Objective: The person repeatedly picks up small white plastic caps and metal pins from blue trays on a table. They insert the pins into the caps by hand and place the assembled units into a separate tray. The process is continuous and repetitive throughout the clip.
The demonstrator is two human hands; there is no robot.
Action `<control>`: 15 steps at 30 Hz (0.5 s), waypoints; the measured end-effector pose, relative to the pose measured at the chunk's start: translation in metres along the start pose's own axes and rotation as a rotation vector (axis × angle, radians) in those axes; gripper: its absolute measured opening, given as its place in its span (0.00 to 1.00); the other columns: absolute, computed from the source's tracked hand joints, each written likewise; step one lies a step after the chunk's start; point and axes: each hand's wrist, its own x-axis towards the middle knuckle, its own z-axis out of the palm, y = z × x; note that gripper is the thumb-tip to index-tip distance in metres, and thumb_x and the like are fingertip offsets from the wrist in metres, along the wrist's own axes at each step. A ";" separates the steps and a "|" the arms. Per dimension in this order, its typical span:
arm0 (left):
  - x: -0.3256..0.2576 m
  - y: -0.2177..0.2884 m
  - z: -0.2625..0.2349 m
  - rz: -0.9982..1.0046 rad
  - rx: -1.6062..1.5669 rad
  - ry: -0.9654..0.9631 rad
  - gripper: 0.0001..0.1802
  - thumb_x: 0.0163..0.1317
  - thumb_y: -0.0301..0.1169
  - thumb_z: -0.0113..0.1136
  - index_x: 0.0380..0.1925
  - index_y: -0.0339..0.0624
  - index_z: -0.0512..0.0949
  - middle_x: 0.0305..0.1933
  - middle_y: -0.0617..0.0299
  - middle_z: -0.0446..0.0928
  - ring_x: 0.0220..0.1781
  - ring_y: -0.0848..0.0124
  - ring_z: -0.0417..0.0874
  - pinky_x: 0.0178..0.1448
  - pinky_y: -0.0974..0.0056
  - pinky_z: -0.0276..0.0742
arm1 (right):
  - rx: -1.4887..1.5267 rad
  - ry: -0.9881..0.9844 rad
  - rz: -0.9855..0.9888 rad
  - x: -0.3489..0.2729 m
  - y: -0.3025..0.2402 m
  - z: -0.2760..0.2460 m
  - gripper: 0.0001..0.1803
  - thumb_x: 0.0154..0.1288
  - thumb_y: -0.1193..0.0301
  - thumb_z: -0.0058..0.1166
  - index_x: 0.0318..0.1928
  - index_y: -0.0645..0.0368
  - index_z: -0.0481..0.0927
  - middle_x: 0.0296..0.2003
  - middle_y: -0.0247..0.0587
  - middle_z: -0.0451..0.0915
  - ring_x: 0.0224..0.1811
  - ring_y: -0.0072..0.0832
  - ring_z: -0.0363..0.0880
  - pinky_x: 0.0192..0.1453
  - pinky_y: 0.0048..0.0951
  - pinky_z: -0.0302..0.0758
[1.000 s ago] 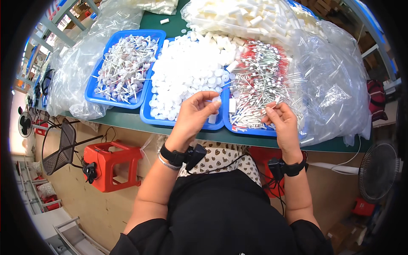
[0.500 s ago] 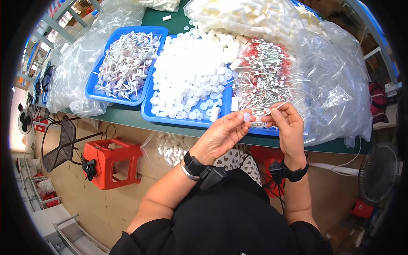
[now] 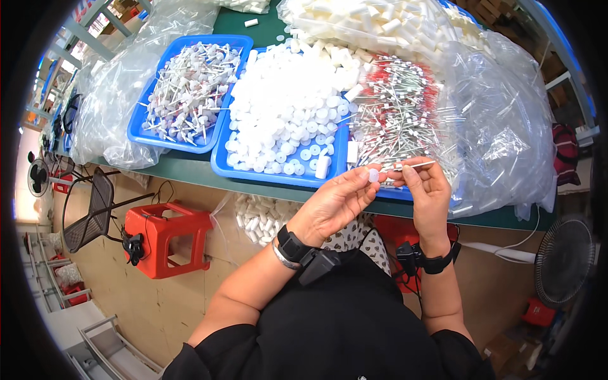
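Observation:
Between thumb and fingers, my left hand (image 3: pixel 339 201) pinches a small translucent white plastic disc (image 3: pixel 373 175). Just to its right, my right hand (image 3: pixel 430 193) grips a thin pin with a white head (image 3: pixel 418 164), held nearly level with its head end toward the disc. Both hands hover over the table's near edge. Beyond them a blue tray (image 3: pixel 221 168) holds a heap of white discs (image 3: pixel 288 126) and white foam cylinders. Right of it lies a pile of pins (image 3: pixel 396 120) with red and white parts. Assembled disc-and-pin pieces (image 3: pixel 190 88) fill another blue tray (image 3: pixel 134 133) at left.
A large bag of white cylinders (image 3: pixel 380 25) lies at the back. Crumpled clear plastic (image 3: pixel 500 139) covers the right side, and more plastic sheeting (image 3: pixel 120 107) lies at left. Below stand a red stool (image 3: pixel 168 237) and a black fan (image 3: pixel 563 259).
My right hand has turned the pin from slanting upward to nearly level. The left hand with the disc has shifted slightly right, and the pin's head end now sits close to the disc.

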 end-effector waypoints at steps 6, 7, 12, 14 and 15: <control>-0.001 0.000 0.001 -0.004 0.004 -0.025 0.18 0.72 0.26 0.54 0.58 0.29 0.70 0.49 0.56 0.78 0.50 0.73 0.82 0.57 0.73 0.83 | -0.144 0.028 -0.179 -0.004 0.006 0.002 0.06 0.72 0.79 0.52 0.46 0.67 0.76 0.40 0.42 0.84 0.44 0.28 0.86 0.48 0.25 0.82; -0.001 0.000 0.000 -0.004 -0.005 -0.034 0.18 0.72 0.26 0.54 0.58 0.28 0.70 0.49 0.56 0.78 0.50 0.73 0.82 0.57 0.73 0.83 | -0.135 0.034 -0.172 -0.004 0.007 0.002 0.06 0.73 0.79 0.52 0.46 0.67 0.76 0.40 0.43 0.84 0.44 0.28 0.87 0.47 0.25 0.82; -0.001 0.000 0.000 -0.024 -0.056 -0.041 0.18 0.72 0.26 0.54 0.58 0.27 0.70 0.49 0.57 0.78 0.50 0.74 0.82 0.57 0.74 0.83 | -0.106 0.052 -0.153 -0.004 0.006 0.002 0.06 0.71 0.79 0.53 0.46 0.67 0.77 0.41 0.44 0.84 0.44 0.27 0.86 0.48 0.25 0.81; -0.001 0.000 -0.001 -0.024 -0.055 -0.047 0.18 0.72 0.26 0.54 0.58 0.28 0.70 0.49 0.58 0.78 0.49 0.74 0.82 0.57 0.74 0.83 | -0.235 0.010 -0.281 -0.007 0.011 -0.002 0.06 0.69 0.80 0.56 0.45 0.66 0.78 0.41 0.44 0.85 0.44 0.28 0.86 0.47 0.27 0.81; 0.000 -0.001 -0.002 -0.021 -0.046 -0.050 0.18 0.72 0.26 0.55 0.58 0.28 0.70 0.49 0.58 0.78 0.49 0.74 0.82 0.56 0.74 0.83 | -0.299 -0.012 -0.344 -0.008 0.013 -0.004 0.07 0.67 0.80 0.58 0.44 0.66 0.79 0.41 0.44 0.85 0.43 0.28 0.86 0.47 0.27 0.80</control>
